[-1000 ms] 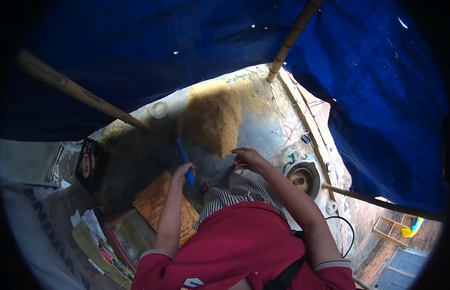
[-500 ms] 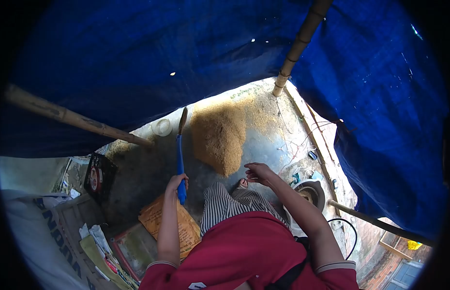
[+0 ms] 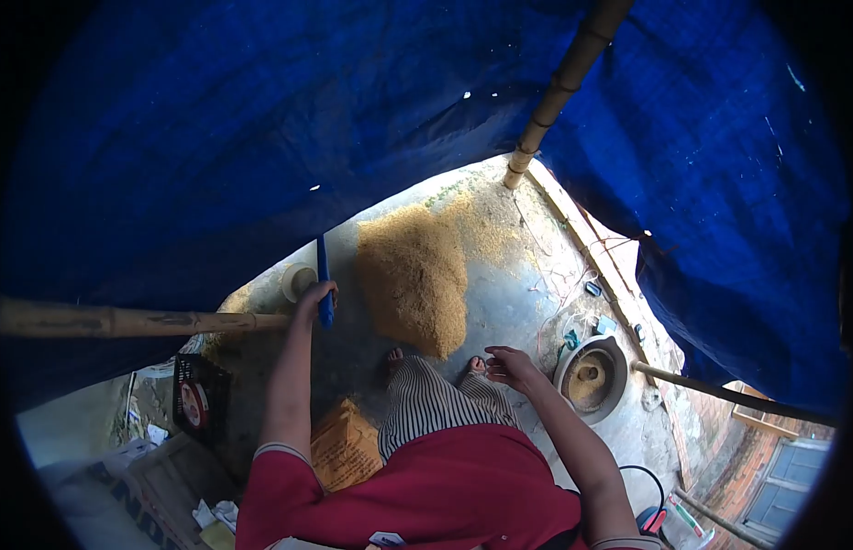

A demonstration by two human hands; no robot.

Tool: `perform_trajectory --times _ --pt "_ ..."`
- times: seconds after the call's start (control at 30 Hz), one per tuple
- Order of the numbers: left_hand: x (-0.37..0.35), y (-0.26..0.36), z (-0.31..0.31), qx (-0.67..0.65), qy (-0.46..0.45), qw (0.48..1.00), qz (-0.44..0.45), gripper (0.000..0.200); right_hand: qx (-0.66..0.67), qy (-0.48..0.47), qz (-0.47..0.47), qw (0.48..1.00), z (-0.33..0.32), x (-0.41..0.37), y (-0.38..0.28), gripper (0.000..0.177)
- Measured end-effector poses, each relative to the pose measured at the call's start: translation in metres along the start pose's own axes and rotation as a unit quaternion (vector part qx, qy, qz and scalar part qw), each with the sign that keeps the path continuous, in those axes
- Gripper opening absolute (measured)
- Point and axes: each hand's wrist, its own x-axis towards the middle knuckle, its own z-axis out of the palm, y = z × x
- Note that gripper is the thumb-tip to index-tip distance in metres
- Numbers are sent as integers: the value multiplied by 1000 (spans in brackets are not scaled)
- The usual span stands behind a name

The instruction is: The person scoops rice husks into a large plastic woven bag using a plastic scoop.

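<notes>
My left hand (image 3: 320, 293), fingers closed, grips a long blue handle (image 3: 323, 255). The tool's far end is hidden behind the blue tarp, so its kind does not show. Right beside this hand on the floor is a pale round container (image 3: 296, 278). A heap of golden grain (image 3: 413, 275) lies on the concrete ahead of my feet, to the right of the handle. My right hand (image 3: 511, 367) hangs in the air above my right foot, holding nothing, its fingers apart. Further right stands a grey basin (image 3: 616, 359) with some grain-coloured material and a small round object inside.
A blue tarp (image 3: 261, 119) hangs low overhead, with bamboo poles (image 3: 537, 137) across it. At left stand a black crate (image 3: 220, 390) and a yellow-brown printed sack (image 3: 339, 445). Thin cords (image 3: 564, 289) lie near the right-hand ledge (image 3: 582, 234).
My left hand has moved forward with the blue-handled tool, whose far end has gone behind the tarp. My view has shifted, showing more of the basin. My right hand has moved slightly right.
</notes>
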Motion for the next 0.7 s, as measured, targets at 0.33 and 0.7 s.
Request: perform_trajectory --times 0.33,0.7 --pt "29 -24 -14 271 -114 948 -121 14 -28 44 -36 998 51 -3 -1 29" --pt "-47 9 -96 172 -87 979 -70 19 -24 64 -7 998 61 3 9 26"
